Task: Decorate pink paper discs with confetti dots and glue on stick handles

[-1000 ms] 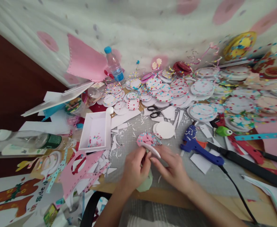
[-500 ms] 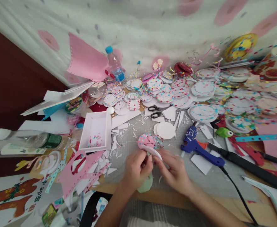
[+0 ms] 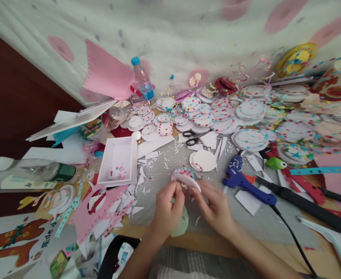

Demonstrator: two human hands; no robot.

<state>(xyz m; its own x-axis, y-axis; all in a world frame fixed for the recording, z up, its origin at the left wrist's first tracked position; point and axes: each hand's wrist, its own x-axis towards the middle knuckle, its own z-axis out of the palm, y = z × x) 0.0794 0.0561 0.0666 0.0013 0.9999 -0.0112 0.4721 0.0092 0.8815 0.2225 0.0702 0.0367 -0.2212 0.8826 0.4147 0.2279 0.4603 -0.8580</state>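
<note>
White disc (image 3: 190, 181), head view: up between both hands over the grey cutting mat (image 3: 257, 224), tilted, seen nearly edge-on — long axis slants far-left to near-right. Right hand (image 3: 215, 203) is nearer: thumb and fingers grip its right end. Left hand (image 3: 169, 205) is at the near-left rim, fingertips pinched together; can't tell if they hold the rim or some small bit. Disc lies ahead-right of the left hand, ahead-left of the right. Pink dotted disc (image 3: 183, 170) just beyond, partly hidden. Pale green piece (image 3: 180, 225) between the wrists — blue glue gun (image 3: 241, 181) right of the right hand, apart.
</note>
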